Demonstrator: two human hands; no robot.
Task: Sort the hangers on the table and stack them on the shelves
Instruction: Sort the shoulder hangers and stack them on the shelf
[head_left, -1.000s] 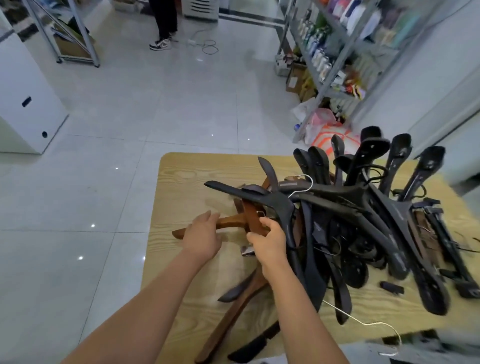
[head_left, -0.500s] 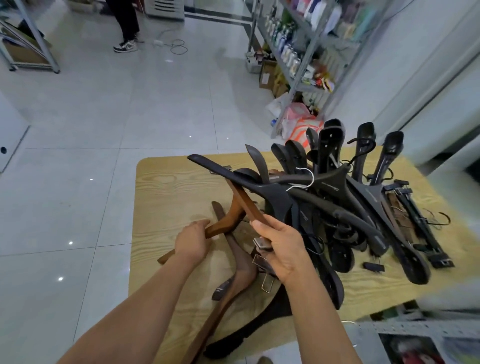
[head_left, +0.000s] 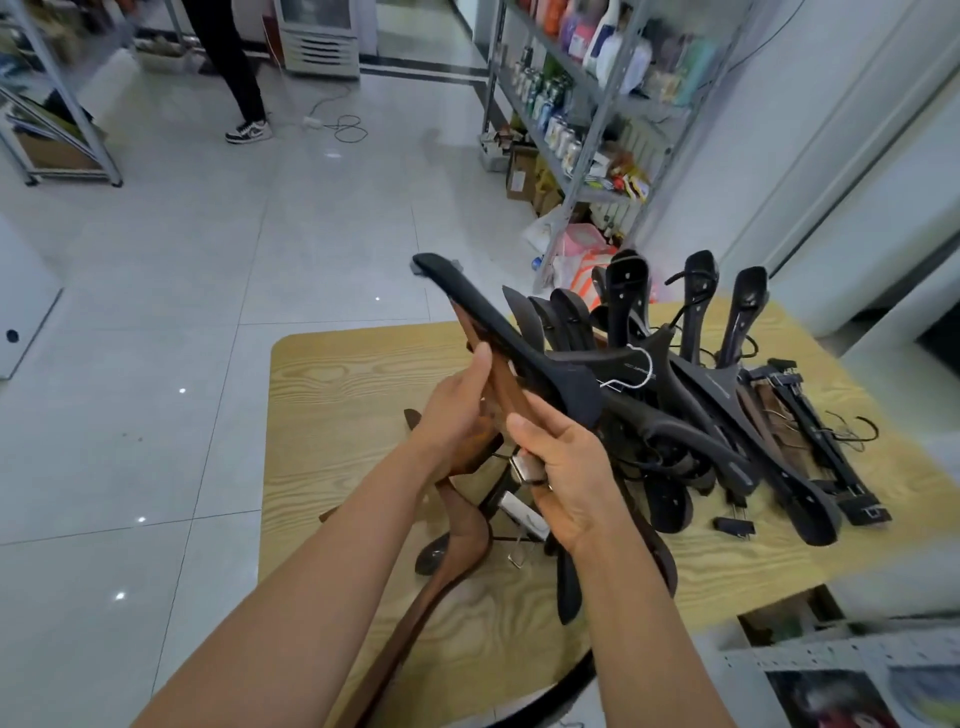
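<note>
Sorting step: left hand (head_left: 457, 415) and right hand (head_left: 569, 467) both grip a brown hanger (head_left: 500, 378) under a black hanger (head_left: 519, 347); next, pull it free of the pile (head_left: 701, 415).

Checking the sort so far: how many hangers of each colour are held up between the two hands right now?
black hanger: 1
brown hanger: 1
Total: 2, held up between the left hand and the right hand.
</note>
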